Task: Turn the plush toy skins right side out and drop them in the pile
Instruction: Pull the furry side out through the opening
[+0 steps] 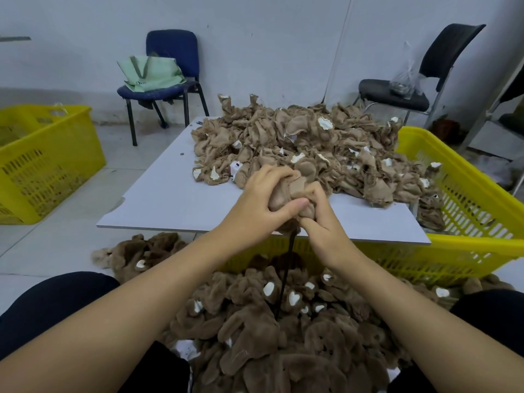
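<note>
A tan plush toy skin (286, 194), still showing its dull inner fabric, is bunched up above the near edge of the table (175, 199), held between both hands. The left hand (261, 199) wraps it from the left, fingers curled over the top and the thumb pressed across its front; the right hand (320, 214) grips it from the right and below, fingers folded into the cloth. A thin dark rod or cord (285, 273) runs down from under the skin toward the lap; what it is cannot be told. Behind the hands, a large heap of inside-out skins (312, 146) covers the far and right part of the white table, pale tan with small white patches, some of them spilling over the right edge toward a yellow crate (467, 199) that stands under and beside the table. Near the person, between dark-clothed knees, lies the pile of turned skins (269, 330), furry brown with white heart-like patches, spreading onto the floor at the left. A second yellow crate (45, 165) stands on the tiled floor at the far left. By the wall, a blue chair (173, 52) carries a green bag (150, 72), and a black chair (442, 61) at the right carries a clear plastic bag (405, 78).
</note>
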Available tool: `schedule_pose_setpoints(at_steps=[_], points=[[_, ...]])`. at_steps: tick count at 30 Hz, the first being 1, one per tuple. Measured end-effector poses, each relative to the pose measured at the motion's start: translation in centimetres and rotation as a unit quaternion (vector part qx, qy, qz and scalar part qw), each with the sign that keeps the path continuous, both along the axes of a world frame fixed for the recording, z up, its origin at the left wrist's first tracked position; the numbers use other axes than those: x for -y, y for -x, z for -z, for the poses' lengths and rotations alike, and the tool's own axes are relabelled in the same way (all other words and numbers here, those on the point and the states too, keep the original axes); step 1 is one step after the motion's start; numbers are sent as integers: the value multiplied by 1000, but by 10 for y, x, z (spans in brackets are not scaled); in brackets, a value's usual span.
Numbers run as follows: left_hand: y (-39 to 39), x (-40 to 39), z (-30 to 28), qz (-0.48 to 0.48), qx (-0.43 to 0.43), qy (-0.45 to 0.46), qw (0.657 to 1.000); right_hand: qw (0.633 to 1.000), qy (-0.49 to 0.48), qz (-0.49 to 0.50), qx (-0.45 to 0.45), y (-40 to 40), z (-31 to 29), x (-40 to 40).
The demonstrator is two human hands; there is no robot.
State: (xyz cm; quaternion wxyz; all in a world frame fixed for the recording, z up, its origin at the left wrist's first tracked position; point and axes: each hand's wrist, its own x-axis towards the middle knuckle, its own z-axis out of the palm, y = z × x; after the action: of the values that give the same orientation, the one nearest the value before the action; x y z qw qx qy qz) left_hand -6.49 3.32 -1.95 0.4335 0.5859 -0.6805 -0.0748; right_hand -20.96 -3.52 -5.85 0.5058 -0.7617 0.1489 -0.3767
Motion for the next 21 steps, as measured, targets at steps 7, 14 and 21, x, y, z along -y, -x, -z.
schedule_pose_setpoints(at_steps=[7,14,21], points=[[7,4,-3,-3,10,82,997,998,-25,42,50,-2,14,-16],[14,11,6,12,50,81,995,961,121,247,20,4,-3,-5],[12,17,16,14,66,99,993,981,158,111,2,-5,-22,9]])
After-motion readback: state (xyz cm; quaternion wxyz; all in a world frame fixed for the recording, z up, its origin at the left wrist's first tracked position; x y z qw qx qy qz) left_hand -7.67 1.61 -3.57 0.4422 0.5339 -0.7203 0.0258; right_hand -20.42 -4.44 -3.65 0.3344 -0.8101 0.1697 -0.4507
